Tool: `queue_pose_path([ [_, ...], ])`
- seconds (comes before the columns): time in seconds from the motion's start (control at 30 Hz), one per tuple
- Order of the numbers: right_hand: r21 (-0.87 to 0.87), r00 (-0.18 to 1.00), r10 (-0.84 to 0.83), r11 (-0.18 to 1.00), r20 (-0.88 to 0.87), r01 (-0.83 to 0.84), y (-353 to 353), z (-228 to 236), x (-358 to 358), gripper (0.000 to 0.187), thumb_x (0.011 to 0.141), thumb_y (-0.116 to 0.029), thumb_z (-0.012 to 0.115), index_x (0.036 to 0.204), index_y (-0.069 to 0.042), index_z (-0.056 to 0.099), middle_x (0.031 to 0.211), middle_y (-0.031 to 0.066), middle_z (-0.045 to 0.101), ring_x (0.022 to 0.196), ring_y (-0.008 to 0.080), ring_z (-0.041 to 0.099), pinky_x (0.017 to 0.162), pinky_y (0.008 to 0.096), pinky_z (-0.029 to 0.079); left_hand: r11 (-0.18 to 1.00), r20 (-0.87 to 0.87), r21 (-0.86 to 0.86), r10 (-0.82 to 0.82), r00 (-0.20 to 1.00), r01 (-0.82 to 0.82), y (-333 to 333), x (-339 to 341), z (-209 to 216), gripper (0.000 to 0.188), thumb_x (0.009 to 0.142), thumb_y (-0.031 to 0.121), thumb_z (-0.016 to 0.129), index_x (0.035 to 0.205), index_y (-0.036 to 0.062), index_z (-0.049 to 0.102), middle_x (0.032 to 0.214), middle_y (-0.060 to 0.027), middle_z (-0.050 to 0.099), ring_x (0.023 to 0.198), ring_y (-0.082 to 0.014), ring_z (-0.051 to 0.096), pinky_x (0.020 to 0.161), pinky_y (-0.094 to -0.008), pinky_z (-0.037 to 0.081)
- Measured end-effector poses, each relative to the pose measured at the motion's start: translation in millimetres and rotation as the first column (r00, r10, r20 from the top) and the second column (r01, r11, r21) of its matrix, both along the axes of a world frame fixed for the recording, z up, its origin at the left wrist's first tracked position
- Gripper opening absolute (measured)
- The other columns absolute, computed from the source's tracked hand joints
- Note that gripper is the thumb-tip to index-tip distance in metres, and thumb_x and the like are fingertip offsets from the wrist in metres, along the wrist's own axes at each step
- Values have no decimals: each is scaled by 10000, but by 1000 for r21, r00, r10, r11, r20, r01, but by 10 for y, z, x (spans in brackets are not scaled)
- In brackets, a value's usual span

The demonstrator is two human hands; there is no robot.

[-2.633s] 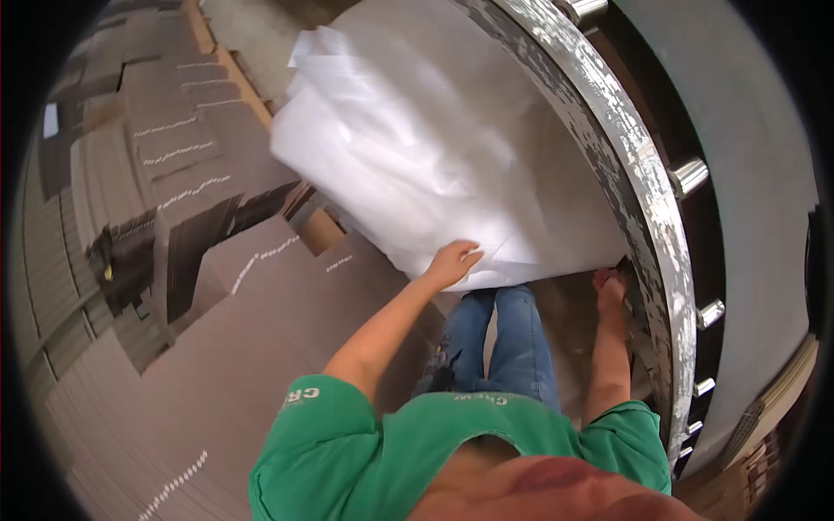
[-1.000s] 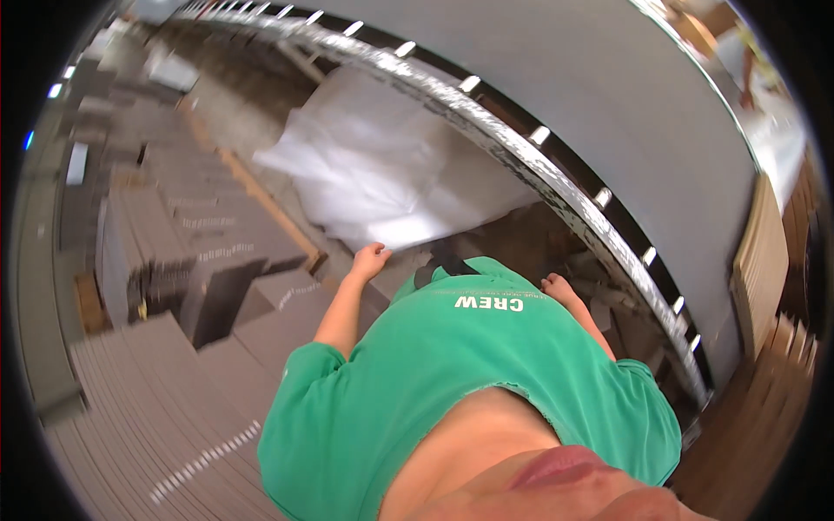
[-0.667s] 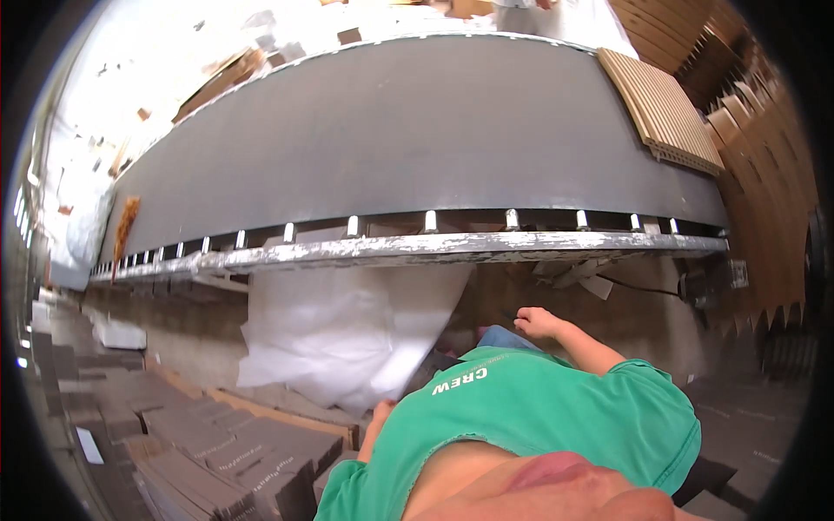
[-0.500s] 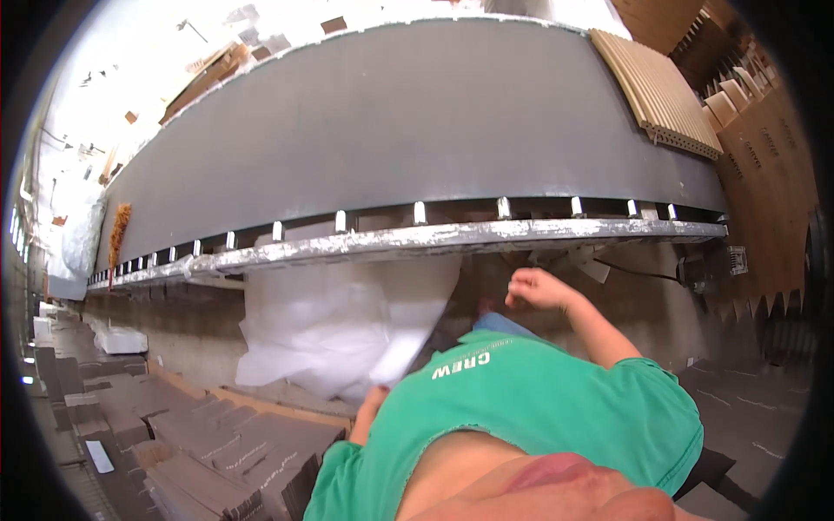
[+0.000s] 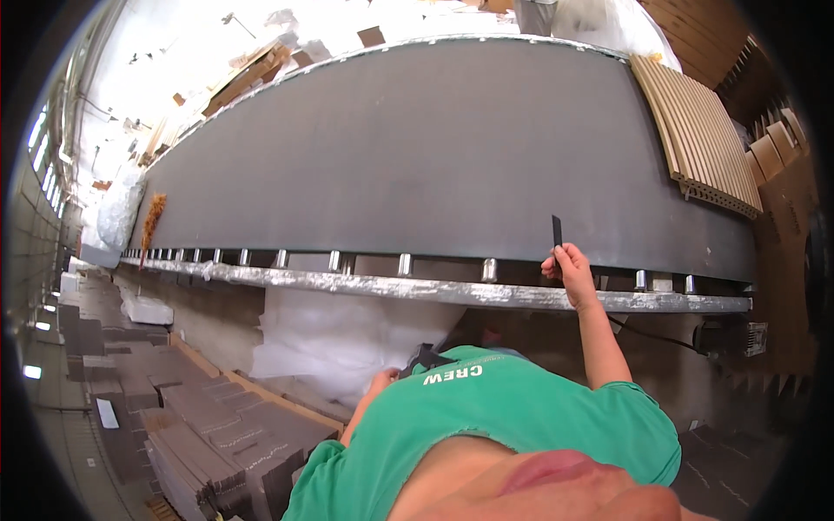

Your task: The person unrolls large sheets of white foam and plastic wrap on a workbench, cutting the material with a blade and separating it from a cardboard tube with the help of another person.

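Note:
My right hand (image 5: 571, 271) is raised over the near rail of the conveyor, closed on a thin flat black strip (image 5: 557, 230). The strip points up and away, above the grey conveyor belt (image 5: 391, 156); I cannot make out its exact kind. Down at my waist on the left is my left hand (image 5: 379, 383), partly hidden by my green shirt. Beside it lies a dark fabric-like thing (image 5: 427, 358), and whether the fingers grip it cannot be seen. White plastic sheeting (image 5: 334, 334) hangs under the rail in front of that hand.
Ribbed tan panels (image 5: 699, 130) lie stacked on the belt's right end. A scuffed metal rail (image 5: 373, 286) with rollers runs along the near side. An orange-brown brush (image 5: 154, 219) stands at the left end. Stacked dark cardboard (image 5: 226, 425) fills the lower left.
My right hand has risen and moved forward from below the rail to above it, and the black strip now shows in it. The dark thing by my left hand shows more. The view has shifted.

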State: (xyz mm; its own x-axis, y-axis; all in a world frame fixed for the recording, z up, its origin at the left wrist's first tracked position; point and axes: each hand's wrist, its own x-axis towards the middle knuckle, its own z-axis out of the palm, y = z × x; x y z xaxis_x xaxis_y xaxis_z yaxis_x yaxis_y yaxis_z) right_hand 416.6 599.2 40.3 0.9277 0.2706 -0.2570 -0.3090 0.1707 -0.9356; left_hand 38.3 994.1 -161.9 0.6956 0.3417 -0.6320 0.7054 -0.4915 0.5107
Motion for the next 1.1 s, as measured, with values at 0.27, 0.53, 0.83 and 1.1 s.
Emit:
queue_pose_path([
  [0.27,95,995,75,993,-71,-68,119,-138,243,186,965,-225,490,899,-58,536,747,45,632,652,105,597,608,228,475,982,-79,-10,187,979,-188,-185,152,383,351,815,290,682,1040,21,656,892,-124,692,822,-184,659,731,-306,500],
  [0.53,94,999,30,995,13,-31,130,85,210,176,962,-210,490,908,-50,539,749,41,628,659,106,586,626,239,470,876,262,-29,472,842,-481,41,435,826,267,844,212,671,936,-39,653,797,-83,679,682,-109,616,629,-265,498],
  [0.83,101,893,-435,889,-112,446,-520,-154,-489,172,957,-228,502,917,-69,552,750,47,639,628,122,605,592,244,492,951,765,-279,304,567,-133,-85,2554,2155,134,889,108,623,936,-15,647,803,-48,659,719,-89,625,664,-211,490],
  [1.1,72,917,-399,914,-14,399,100,260,-519,183,963,-229,488,913,-62,543,739,48,637,629,129,606,606,254,494,968,878,-186,85,472,171,-377,2944,2267,90,837,83,674,878,3,669,776,-44,663,678,-85,592,637,-223,479],
])
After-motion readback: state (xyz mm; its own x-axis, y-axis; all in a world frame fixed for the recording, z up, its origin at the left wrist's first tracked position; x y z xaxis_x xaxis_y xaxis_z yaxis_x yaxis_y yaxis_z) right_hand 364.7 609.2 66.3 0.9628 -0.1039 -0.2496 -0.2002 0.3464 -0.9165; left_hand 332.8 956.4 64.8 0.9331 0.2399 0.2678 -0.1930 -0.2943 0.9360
